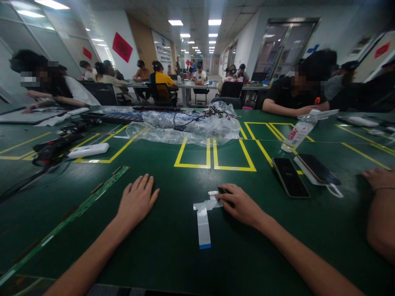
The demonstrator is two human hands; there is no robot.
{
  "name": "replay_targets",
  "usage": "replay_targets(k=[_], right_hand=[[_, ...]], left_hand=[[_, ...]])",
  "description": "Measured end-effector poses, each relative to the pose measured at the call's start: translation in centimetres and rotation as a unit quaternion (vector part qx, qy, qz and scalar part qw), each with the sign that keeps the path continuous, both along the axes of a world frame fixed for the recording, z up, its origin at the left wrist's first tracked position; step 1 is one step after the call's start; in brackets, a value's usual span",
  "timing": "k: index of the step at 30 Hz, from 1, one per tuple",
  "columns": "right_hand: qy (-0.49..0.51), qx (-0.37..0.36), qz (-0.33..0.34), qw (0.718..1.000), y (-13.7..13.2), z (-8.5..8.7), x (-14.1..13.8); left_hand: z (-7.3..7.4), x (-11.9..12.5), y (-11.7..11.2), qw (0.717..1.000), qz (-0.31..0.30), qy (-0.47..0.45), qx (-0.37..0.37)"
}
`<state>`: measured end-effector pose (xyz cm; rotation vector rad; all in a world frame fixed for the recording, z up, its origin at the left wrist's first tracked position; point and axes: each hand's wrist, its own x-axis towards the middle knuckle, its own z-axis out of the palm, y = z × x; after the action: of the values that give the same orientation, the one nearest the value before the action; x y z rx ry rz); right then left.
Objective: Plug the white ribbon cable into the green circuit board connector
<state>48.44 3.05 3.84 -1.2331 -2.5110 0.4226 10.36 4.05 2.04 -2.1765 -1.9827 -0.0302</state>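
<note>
Head cam: the left hand (137,199) is just lying palm-down on the green counter (166,255), fingers lightly side by side, thumb stuck out, holding nothing. The right hand (239,205) has its fingertips (222,196) on the upper end of a white ribbon strip (203,230); can't tell if they're actually pinching it or only resting there. The strip runs down and left from those fingers towards the near edge, with a blue end and some clear tape (202,205) across it. Left of the left fingers there's a long skinny green circuit board (89,201), not touched. Past both hands sits a heap of clear plastic wrap (197,131), and off right of the right fingers, a black phone (290,177) and a bottle (298,133).
</note>
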Motion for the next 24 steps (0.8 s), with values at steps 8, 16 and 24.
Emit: replay_targets(k=[8, 16, 24], right_hand=[[0.003, 0.000, -0.006, 1.000, 0.0, -0.3, 0.1], [0.013, 0.003, -0.006, 1.000, -0.3, 0.1, 0.2], [0.017, 0.031, 0.011, 0.999, -0.1, -0.2, 0.2]], left_hand=[[-2.3, -11.9, -2.8, 0.991, 0.132, -0.033, -0.016], [-1.6, -1.5, -4.0, 0.993, -0.082, -0.068, -0.050], [2.5, 11.6, -1.3, 0.944, -0.281, -0.096, -0.142]])
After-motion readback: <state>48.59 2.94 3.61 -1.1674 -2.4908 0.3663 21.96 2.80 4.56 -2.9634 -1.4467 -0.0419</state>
